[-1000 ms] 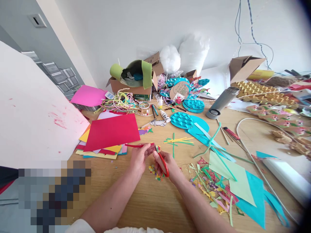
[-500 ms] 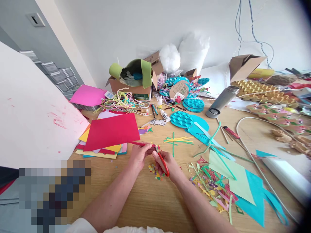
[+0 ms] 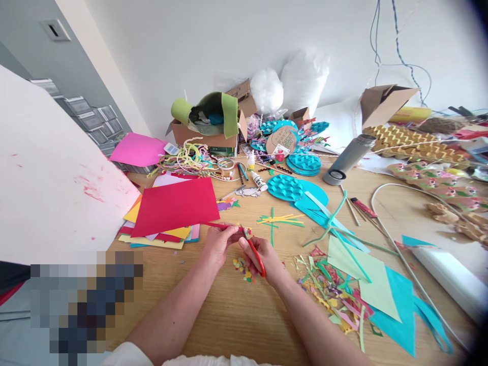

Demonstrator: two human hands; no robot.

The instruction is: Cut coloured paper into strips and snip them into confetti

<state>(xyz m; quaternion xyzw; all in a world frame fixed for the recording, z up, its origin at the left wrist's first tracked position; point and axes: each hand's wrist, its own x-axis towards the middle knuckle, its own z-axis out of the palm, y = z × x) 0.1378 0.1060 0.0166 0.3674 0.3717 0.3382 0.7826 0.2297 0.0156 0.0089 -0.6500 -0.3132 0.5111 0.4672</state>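
Between the fingers of my left hand (image 3: 220, 245) is a narrow red paper strip (image 3: 213, 224), its loose end pointing left toward the paper stack. My right hand (image 3: 263, 256) grips red-handled scissors (image 3: 257, 258). Their blades point up and left, at the right end of the strip; whether they touch it I cannot tell. Small colored paper dots (image 3: 244, 269) lie on the table under and between my hands. Just beyond the fingers are a few more dots, partly hidden. Farther off lie yellow and green strips (image 3: 280, 220).
Red sheet (image 3: 177, 206) tops the paper stack at left. Paper scraps (image 3: 335, 290) spread at right, beside pale green paper (image 3: 375, 277). A grey flask (image 3: 349, 158), glue bottle (image 3: 259, 181) and blue scalloped disc (image 3: 285, 188) stand or lie farther back. A white board (image 3: 57, 168) leans at left.
The scissor blades look slightly more apart from the strip's end and clearer to see. Both hands stay in nearly the same place.
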